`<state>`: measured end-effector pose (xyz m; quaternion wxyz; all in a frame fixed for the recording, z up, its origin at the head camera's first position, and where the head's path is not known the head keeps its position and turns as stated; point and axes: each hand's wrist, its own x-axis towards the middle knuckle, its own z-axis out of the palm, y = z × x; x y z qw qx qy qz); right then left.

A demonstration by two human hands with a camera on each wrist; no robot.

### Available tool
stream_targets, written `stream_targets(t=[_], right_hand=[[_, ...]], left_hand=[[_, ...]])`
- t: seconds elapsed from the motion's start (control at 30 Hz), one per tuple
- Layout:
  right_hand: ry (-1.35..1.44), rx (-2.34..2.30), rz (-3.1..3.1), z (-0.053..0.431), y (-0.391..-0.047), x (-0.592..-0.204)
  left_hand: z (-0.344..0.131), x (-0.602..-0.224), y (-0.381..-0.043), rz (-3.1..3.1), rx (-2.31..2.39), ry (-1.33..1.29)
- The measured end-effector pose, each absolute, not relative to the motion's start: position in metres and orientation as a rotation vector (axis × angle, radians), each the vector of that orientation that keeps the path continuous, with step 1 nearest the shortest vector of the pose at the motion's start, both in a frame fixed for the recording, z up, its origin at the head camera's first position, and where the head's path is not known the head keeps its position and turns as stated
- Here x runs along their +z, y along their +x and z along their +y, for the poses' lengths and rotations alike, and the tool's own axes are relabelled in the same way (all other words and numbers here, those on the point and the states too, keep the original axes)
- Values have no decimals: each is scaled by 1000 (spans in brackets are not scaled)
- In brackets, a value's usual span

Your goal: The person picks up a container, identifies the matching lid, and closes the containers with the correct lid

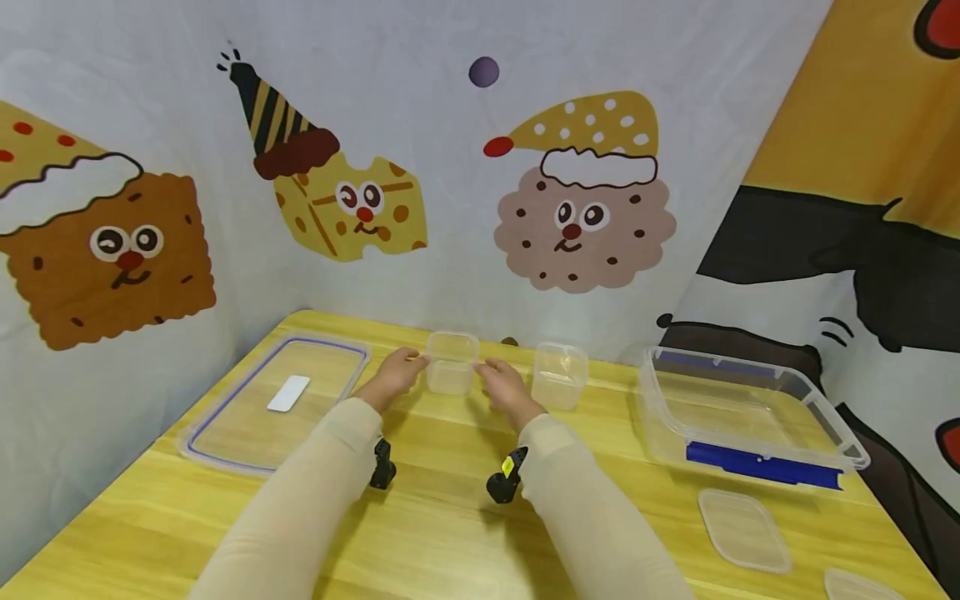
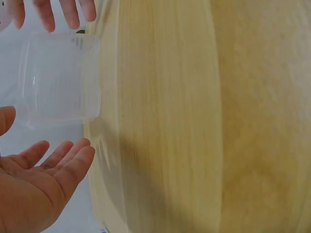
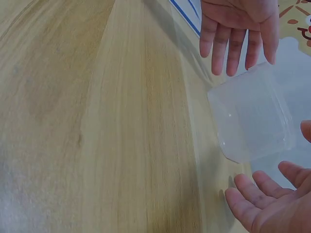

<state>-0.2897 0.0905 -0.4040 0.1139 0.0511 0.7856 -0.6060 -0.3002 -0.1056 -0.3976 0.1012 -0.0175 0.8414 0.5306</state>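
Note:
A clear plastic container (image 1: 451, 367) stands near the back edge of the table, between the two hands. The left hand (image 1: 395, 374) is at its left side with fingers loosely extended; in the left wrist view a small gap shows between the fingertips (image 2: 85, 145) and the container's wall (image 2: 63, 82). At the opposite side is the right hand (image 1: 506, 387), its fingers relaxed and apart from the wall in the right wrist view, where the container (image 3: 250, 116) appears between both hands. Neither hand grips anything.
A second clear container (image 1: 560, 375) stands to the right. Beyond it is a large clear box (image 1: 750, 417) with a blue latch. Small lids (image 1: 745, 531) lie at front right. At left lies a large blue-rimmed lid (image 1: 322, 375) with a white rectangular piece (image 1: 288, 393) on it.

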Motion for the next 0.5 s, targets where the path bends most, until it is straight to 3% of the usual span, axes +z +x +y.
stream_targets(t=[0.5], right_hand=[[153, -1793, 2274, 84, -291, -408]], left_hand=[[-98, -401, -303, 2443, 1575, -39]])
